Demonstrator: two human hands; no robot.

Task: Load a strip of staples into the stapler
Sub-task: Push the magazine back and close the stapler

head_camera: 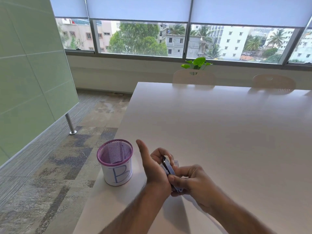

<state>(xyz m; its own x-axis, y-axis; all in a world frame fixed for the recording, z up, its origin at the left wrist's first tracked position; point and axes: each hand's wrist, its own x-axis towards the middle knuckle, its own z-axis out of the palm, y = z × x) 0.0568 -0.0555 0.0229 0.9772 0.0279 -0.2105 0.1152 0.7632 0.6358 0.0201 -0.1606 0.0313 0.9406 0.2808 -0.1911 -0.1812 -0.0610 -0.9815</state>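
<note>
Low in the frame's centre, the right hand [190, 180] pinches the near end of a small stapler [168, 168] between thumb and fingers. The left hand [155, 168] cradles its far end, fingers curled, thumb raised. Left of them a purple mesh cup [115, 162] stands on the white table [219, 124]. Beyond, two chairs [194, 78].

This is an office meeting room on an upper floor. A long, pale, glossy conference table [219, 132] fills the space, with two cream plastic chairs [194, 78] tucked in at its far edge. Beyond the table, a wide band of windows [140, 38] with half-lowered white roller blinds [138, 9] overlooks apartment blocks and treetops. Left of the table stands a pale green glass partition board [30, 65] on a metal leg, over grey patterned carpet tiles [50, 166]. A purple mesh pen holder [115, 162] sits at the table's near-left corner.
</note>
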